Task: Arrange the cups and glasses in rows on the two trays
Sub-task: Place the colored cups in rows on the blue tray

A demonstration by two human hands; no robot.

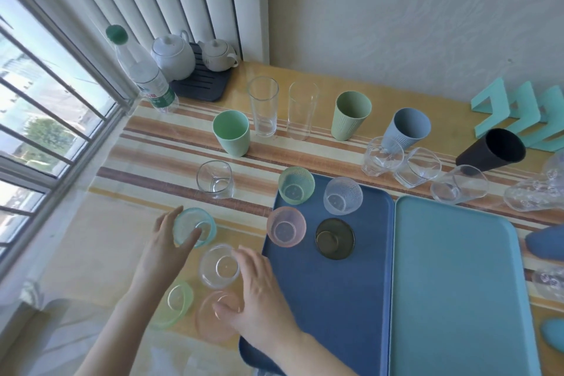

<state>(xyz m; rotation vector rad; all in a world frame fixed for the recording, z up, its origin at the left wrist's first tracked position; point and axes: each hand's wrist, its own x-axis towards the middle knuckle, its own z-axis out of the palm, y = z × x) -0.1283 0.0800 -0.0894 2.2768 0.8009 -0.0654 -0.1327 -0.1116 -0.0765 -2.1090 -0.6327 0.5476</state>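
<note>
A dark blue tray (329, 308) and a light teal tray (451, 290) lie side by side. On the blue tray stand a small green cup (296, 185), a clear textured cup (343, 196), a pink cup (286, 226) and a dark olive cup (334, 239). Left of the tray, my left hand (169, 246) wraps its thumb and fingers around a small teal cup (195, 227). My right hand (259, 293) is spread, fingertips touching a clear cup (218, 266) and thumb over a pink cup (215, 319). A pale green cup (177, 304) lies between my arms.
Behind the trays stand two tall glasses (263, 107), green tumblers (232, 133), a blue-grey cup (407, 130), a black cup (494, 151) and several clear glasses (416, 171). At the back left are a water bottle (143, 73) and two teapots (172, 53); a window is on the left.
</note>
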